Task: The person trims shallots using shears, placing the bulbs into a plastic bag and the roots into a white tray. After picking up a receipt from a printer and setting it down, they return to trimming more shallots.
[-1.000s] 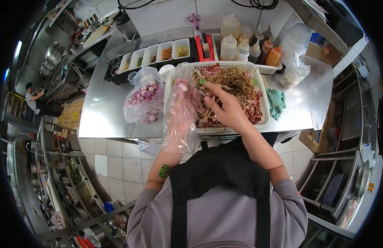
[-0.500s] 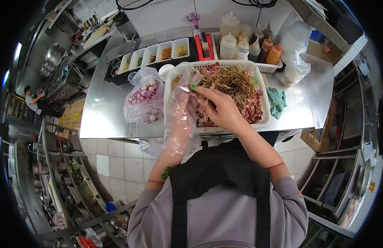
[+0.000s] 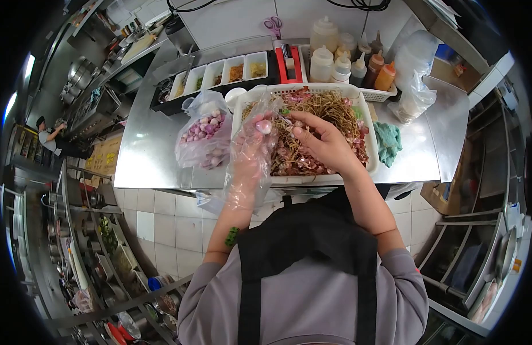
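A steel table (image 3: 418, 158) spanned the space in front of the person. A white basket (image 3: 374, 150) stood by the middle of the tabletop's front edge, heaped with dry roots and papery peelings (image 3: 329, 118). Near the back left corner ran a black rack (image 3: 272, 68) of white tubs, and right of the middle, by the back edge, squeeze bottles (image 3: 322, 64) stood in a group. A thin plastic bag (image 3: 188, 155) of small purple onions lay just left of the basket. The left hand (image 3: 250, 148), sheathed in clear plastic, was over the basket's left side, its fingers closed round one onion (image 3: 263, 127). The right hand (image 3: 330, 146) was just beside it, over the peelings, thumb and forefinger curled close together. A green cloth (image 3: 388, 144) lay crumpled just right of the basket. The onion, pale pink and smooth, looked light and firm, likely slippery where bare and easily bruised under a hard squeeze; its round middle seemed the surest place to grip. Smallest was a green thing (image 3: 285, 111) at the right fingertips, too tiny to identify, and whether they were clamped on it could not be told.
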The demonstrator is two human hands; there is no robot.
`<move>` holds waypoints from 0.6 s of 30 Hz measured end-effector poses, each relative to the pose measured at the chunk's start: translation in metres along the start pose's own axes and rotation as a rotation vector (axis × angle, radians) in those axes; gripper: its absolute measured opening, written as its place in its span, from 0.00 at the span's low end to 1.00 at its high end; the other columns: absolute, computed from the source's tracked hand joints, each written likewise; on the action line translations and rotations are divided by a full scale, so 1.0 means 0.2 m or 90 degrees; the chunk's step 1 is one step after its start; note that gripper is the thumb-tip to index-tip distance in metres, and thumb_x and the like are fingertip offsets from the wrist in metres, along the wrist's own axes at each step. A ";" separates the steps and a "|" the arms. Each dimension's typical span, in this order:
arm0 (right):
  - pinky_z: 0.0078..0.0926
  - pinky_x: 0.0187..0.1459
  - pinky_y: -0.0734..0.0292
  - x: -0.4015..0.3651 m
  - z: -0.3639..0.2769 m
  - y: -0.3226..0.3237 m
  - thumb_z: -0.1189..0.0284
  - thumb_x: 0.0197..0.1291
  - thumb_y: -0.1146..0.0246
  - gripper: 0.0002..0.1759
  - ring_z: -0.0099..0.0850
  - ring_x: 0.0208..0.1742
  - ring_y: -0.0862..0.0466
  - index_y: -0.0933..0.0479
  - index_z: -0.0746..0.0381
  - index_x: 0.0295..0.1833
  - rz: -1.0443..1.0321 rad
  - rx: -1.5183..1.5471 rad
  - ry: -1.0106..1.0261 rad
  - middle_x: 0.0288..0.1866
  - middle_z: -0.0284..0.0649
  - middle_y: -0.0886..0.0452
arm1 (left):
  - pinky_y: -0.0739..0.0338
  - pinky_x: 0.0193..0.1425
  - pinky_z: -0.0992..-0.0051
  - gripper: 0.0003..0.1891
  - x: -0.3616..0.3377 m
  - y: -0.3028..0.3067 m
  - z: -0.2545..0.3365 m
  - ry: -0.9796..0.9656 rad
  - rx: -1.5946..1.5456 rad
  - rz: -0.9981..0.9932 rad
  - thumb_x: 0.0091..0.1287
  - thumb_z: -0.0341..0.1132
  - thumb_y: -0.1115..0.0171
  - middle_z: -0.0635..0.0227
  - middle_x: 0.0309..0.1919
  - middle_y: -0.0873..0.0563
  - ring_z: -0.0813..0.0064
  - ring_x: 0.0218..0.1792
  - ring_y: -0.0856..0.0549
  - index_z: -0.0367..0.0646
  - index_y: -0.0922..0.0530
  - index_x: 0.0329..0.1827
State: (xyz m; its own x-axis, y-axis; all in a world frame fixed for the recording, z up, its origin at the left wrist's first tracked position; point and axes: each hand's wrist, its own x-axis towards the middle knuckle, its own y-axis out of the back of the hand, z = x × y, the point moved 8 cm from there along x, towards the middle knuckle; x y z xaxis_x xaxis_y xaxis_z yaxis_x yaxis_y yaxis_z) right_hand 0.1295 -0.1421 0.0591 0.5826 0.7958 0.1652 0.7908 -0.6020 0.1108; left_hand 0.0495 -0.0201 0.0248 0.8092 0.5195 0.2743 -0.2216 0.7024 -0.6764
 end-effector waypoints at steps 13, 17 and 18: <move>0.33 0.39 0.26 -0.03 -0.15 -0.08 0.72 0.58 0.41 0.16 0.45 0.35 0.20 0.26 0.63 0.52 0.039 -0.256 0.220 0.39 0.49 0.20 | 0.27 0.39 0.82 0.18 -0.01 0.05 0.02 -0.014 0.261 0.065 0.62 0.33 0.37 0.69 0.34 0.18 0.81 0.33 0.21 0.34 0.26 0.53; 0.30 0.34 0.27 -0.01 -0.10 -0.06 0.71 0.61 0.41 0.15 0.37 0.30 0.20 0.27 0.63 0.52 0.030 -0.201 0.221 0.32 0.44 0.19 | 0.26 0.42 0.79 0.17 -0.02 -0.02 0.08 -0.068 0.406 0.013 0.63 0.29 0.40 0.66 0.37 0.18 0.80 0.35 0.21 0.34 0.27 0.54; 0.25 0.28 0.30 0.01 -0.02 -0.05 0.70 0.62 0.42 0.15 0.31 0.25 0.23 0.27 0.61 0.54 -0.023 -0.043 0.079 0.28 0.40 0.22 | 0.26 0.42 0.79 0.17 -0.02 -0.01 0.08 -0.068 0.406 0.013 0.63 0.29 0.40 0.66 0.37 0.18 0.80 0.35 0.21 0.34 0.27 0.54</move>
State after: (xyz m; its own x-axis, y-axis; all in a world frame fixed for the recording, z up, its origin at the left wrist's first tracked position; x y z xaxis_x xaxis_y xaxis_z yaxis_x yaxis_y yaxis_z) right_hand 0.1218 -0.1339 0.0629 0.5225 0.8055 0.2795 0.7940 -0.5791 0.1847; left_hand 0.0383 -0.0159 0.0361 0.7500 0.5578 0.3554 -0.5424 0.8262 -0.1522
